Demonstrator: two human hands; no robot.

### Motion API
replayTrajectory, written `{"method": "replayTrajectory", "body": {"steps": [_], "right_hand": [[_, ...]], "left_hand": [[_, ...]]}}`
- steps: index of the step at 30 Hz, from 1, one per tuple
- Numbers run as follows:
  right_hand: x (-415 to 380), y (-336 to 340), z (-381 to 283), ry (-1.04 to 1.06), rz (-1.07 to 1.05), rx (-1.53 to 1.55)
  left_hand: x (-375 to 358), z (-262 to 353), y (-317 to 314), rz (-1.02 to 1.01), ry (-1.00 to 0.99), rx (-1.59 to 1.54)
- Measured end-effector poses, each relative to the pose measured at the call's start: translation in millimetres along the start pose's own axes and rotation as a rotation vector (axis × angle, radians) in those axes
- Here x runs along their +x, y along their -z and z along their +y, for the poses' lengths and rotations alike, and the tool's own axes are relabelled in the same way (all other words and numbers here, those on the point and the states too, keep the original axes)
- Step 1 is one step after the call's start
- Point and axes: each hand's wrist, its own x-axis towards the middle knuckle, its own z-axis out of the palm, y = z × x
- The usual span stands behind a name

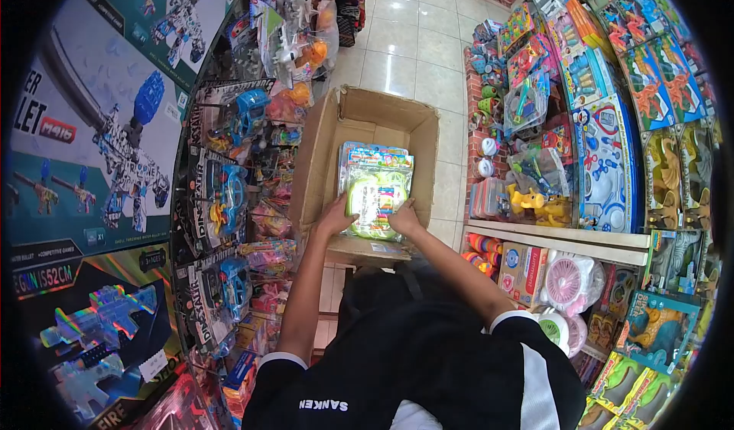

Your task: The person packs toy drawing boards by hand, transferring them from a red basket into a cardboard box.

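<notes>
A flat, clear-wrapped toy pack with a lime-green edge and colourful pieces inside is held over an open cardboard box. My left hand grips its left edge, thumb on the front face. On the opposite edge, my right hand holds it the same way. Fingers behind the pack are hidden. Under and behind it, more packs with blue printed tops show inside the box. How deep they are stacked cannot be seen.
To the left stand large toy-gun boxes and hanging blister packs. Shelves on the right hold a yellow toy animal, a doctor-set box and a pink fan. Tiled floor runs ahead between them.
</notes>
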Motion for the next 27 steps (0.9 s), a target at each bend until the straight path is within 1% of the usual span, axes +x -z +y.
{"method": "replayTrajectory", "body": {"steps": [2,3,4,5,6,7,8,9,10,11,12,13,14,15,16,17,18,19,21,22,24,25,27], "right_hand": [[-14,4,-3,0.007,0.003,0.092],[-24,9,-8,0.014,0.0,0.082],[-38,14,-13,0.066,0.033,-0.075],[-48,19,-16,0.119,0.065,-0.233],[-52,24,-12,0.128,0.059,-0.241],[-54,32,-7,0.289,0.092,-0.188],[-56,39,-2,0.453,0.124,-0.13],[-63,49,-5,0.467,0.115,-0.133],[-74,61,-9,0.574,0.143,-0.011],[-81,71,-8,0.678,0.168,0.115],[-84,78,-2,0.692,0.154,0.116],[-87,84,5,0.792,0.37,0.01],[-88,90,13,0.888,0.591,-0.093],[-86,92,22,0.905,0.578,-0.082],[-79,91,35,0.881,0.604,0.01],[-73,89,48,0.851,0.626,0.101],[-61,84,66,0.849,0.611,0.1],[-50,79,86,0.864,0.593,0.11],[-28,67,128,0.828,0.426,0.021],[-15,59,150,0.849,0.403,0.023],[7,46,196,0.733,0.202,-0.131],[11,44,215,0.75,0.173,-0.137],[21,44,249,0.573,-0.045,-0.416]], "left_hand": [[-10,11,10,-0.013,0.014,-0.055],[-15,16,13,-0.035,0.026,-0.104],[-23,18,12,-0.026,0.03,-0.11],[-34,20,7,0.066,0.01,-0.095],[-44,25,4,0.158,-0.008,-0.076],[-52,30,2,0.169,0.0,-0.077],[-59,35,1,0.22,-0.049,-0.144],[-67,43,1,0.273,-0.1,-0.208],[-76,56,2,0.287,-0.091,-0.206],[-86,69,2,0.432,-0.146,-0.172],[-94,80,-3,0.575,-0.199,-0.133],[-102,89,-12,0.589,-0.186,-0.124],[-111,97,-22,0.801,-0.131,0.006],[-121,104,-33,1.009,-0.073,0.143],[-127,102,-50,1.023,-0.059,0.158],[-129,92,-74,1.158,-0.023,0.108],[-133,83,-98,1.292,0.012,0.058],[-139,78,-121,1.305,0.025,0.074],[-151,67,-169,1.197,0.292,-0.012],[-160,59,-198,1.156,0.33,-0.045],[-178,36,-267,1.087,0.447,-0.132],[-191,22,-308,1.056,0.525,-0.185],[-227,-1,-386,0.902,0.703,-0.352]]}}
